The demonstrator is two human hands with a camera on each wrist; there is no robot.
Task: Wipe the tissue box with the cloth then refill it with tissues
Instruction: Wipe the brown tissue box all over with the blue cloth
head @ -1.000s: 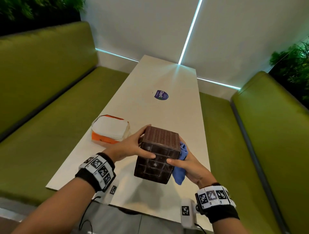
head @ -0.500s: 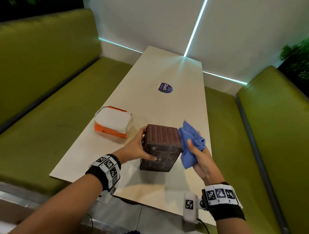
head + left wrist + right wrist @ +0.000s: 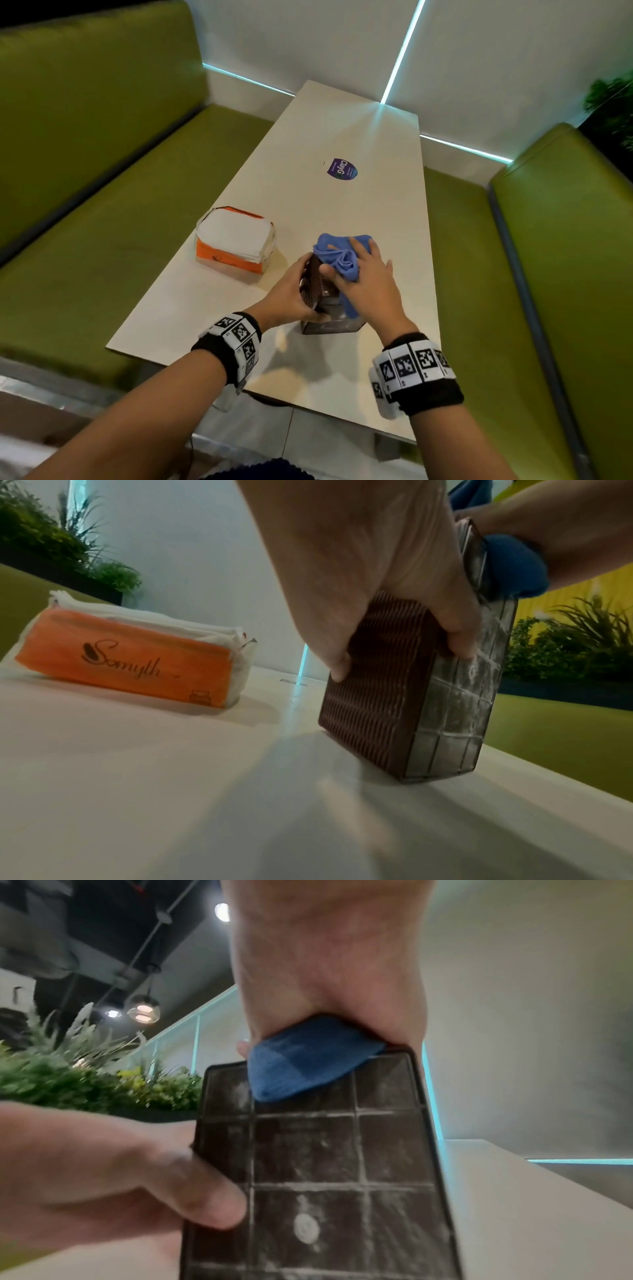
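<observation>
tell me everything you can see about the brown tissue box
The tissue box is dark brown and looks like plastic, with one ribbed woven-look side and a gridded face streaked with whitish dust. It stands on end on the pale table. The left hand grips its side; the right hand presses the blue cloth onto its top.

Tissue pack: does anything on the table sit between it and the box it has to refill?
Nothing visible does. The tissue pack lies apart on bare table, left of the tissue box, which the left hand holds upright.
</observation>
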